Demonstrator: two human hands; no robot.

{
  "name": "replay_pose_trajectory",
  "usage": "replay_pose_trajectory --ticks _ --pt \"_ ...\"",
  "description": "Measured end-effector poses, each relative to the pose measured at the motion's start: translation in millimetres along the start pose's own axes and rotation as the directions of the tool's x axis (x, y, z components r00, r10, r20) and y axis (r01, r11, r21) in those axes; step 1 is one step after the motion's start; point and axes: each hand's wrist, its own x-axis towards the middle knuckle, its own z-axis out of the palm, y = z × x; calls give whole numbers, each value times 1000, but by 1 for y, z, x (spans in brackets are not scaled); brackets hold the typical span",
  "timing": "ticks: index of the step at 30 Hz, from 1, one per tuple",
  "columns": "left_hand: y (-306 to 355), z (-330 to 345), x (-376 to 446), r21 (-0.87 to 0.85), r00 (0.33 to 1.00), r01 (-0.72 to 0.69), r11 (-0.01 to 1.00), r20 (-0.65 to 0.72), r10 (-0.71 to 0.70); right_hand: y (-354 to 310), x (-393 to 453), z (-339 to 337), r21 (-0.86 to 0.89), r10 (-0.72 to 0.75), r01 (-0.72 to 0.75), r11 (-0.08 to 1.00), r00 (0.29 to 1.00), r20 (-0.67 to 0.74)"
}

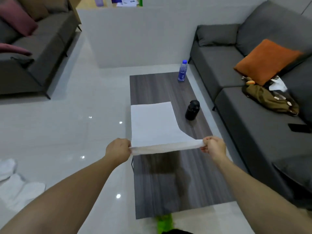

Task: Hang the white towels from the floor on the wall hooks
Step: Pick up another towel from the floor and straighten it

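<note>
Gripping the near edge of a white towel (152,124), the left hand (118,148) and right hand (213,146) are pinching its two corners above the counter (168,183). More white towels (18,186) are lying on the floor at left. Farther off, a black bottle (192,110) and a blue-capped bottle (182,70) are standing, their labels unreadable.

Both hands out front, left hand (118,148) and right hand (213,146) pinching the near corners of a white towel (153,124), far end draped on the dark table (168,183), more towels (18,188) on the floor at left
</note>
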Motion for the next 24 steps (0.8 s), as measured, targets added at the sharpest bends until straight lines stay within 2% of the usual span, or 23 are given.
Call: replay_pose_trajectory --ticks 5,9,15,24 --pt "-18 70 -59 -27 970 -25 999 242 31 82 -61 -26 -146 92 -99 984 994 -51" --pt "-28 96 -84 -37 952 -21 999 304 31 110 -84 -32 -230 110 -119 966 993 -50" --pt "-35 94 -55 -70 966 41 997 256 -22 91 -54 -7 -285 87 -79 955 996 16" --pt "-27 41 102 -99 979 193 976 88 -185 -11 96 82 -284 9 19 959 995 96"
